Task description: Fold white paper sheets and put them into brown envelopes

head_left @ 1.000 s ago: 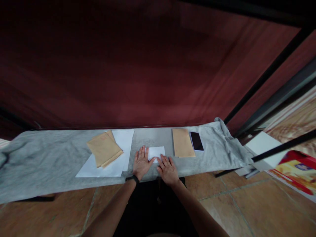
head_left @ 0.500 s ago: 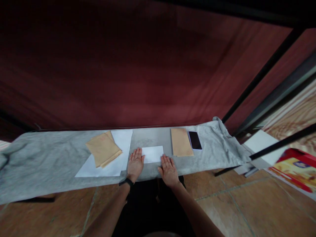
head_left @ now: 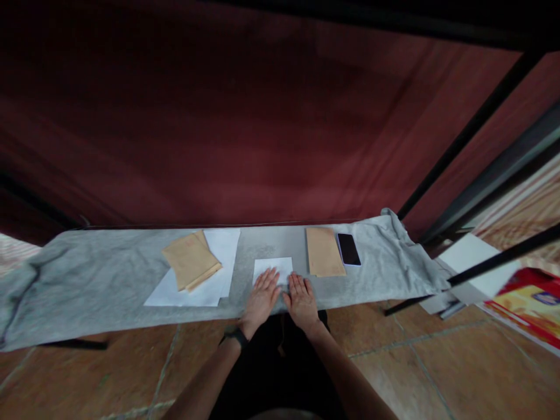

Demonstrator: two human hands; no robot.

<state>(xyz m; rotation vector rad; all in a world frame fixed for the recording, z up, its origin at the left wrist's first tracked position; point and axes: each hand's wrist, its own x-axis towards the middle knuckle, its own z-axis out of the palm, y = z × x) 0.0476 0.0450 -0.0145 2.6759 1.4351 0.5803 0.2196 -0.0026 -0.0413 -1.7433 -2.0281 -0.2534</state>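
A small white sheet of paper (head_left: 273, 265), which looks folded, lies on the grey cloth in front of me. My left hand (head_left: 261, 297) rests flat on its lower left part, fingers stretched out, and covers some of the near edge. My right hand (head_left: 301, 300) lies flat at the lower right corner, its fingertips touching the paper's right edge. Neither hand grips anything. To the left, brown envelopes (head_left: 190, 261) lie stacked askew on larger white sheets (head_left: 175, 294). More brown envelopes (head_left: 324, 252) lie to the right of my right hand.
A phone (head_left: 349, 249) lies beside the right-hand envelopes. The grey cloth (head_left: 109, 274) covers a narrow table, wrinkled at both ends. A dark red panel (head_left: 262, 146) stands behind it. Black metal bars (head_left: 472, 125) and a red and yellow box (head_left: 529, 300) are at the right.
My left hand has moved right, from the paper's left edge onto its lower left part. My right hand has hardly moved. The whole view has shifted slightly.
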